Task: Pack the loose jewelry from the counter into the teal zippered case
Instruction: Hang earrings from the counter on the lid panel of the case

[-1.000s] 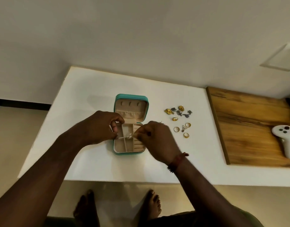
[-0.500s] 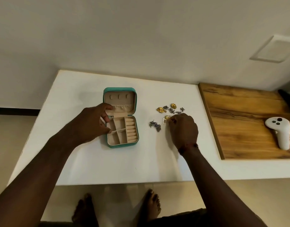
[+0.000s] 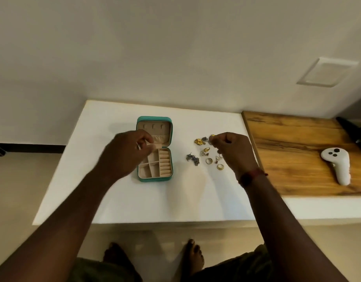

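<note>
White counter [image 3: 122, 196] runs along a plain wall, with a wooden board [image 3: 293, 151] butted against its right side. Both forearms reach in from below.

Left hand [image 3: 127, 154] is motion-blurred and sits over the left edge of the teal case [image 3: 155, 179]. Its fingers are curled and the tips are at the hinge area between lid and base. Cannot tell if it is gripping the case or only touching it.

Right hand [image 3: 235, 152] is over the right side of the loose jewelry [image 3: 206, 153]. Thumb and fingertips are pinched together on a small gold piece [image 3: 212, 136] at the far edge of the cluster, and the other fingers are curled in. There is a red thread band [image 3: 252, 176] on that wrist.

The teal case lies open mid-counter. The lid is tipped back toward the wall with a beige lining, and the base has divided compartments and ring rolls facing up. The jewelry is on the bare counter just right of the case, not touching it.

A white controller [image 3: 338, 165] lies on the board, well apart from the jewelry.

Pieces in the cluster:
- a dark grey chain clump [image 3: 193, 158], nearest the case
- a gold flower piece [image 3: 199, 141]
- a gold ring [image 3: 220, 167]
- a plain ring [image 3: 209, 161]
- a few small silver bits, too small to tell
</note>
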